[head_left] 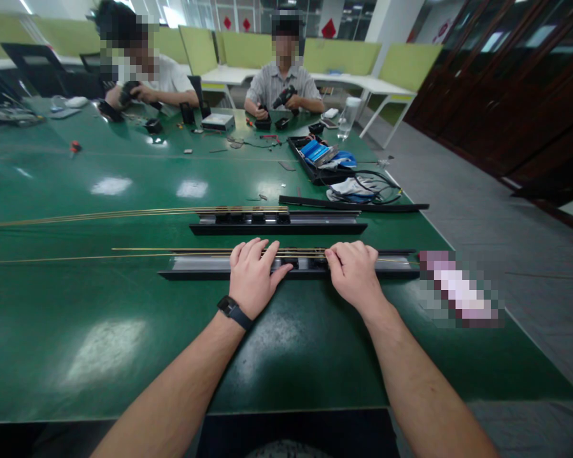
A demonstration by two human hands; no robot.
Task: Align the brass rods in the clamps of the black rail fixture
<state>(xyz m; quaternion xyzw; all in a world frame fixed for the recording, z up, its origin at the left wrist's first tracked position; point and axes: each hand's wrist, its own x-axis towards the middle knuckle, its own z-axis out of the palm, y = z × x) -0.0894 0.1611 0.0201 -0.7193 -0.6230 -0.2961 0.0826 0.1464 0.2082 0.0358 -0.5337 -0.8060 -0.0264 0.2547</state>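
Observation:
In front of me a long metal channel (205,263) with black edges lies across the table, with thin brass-coloured rods (191,252) running along it and out past its left end. My left hand (253,273), a watch on its wrist, lies over the channel and rods, fingers spread and thumb apart. To its right, my right hand (353,270) is closed at the rods' right part, thumb against fingers; the exact grip is partly hidden. Between both hands a small black block (290,261) sits inside the channel.
Behind lies a second channel (315,217) with black blocks and more rods (124,214). Farther back are a black strip (353,204), a tray (310,166) and a glove (356,189). Two people (284,83) work across the table, one holding a power drill (283,96).

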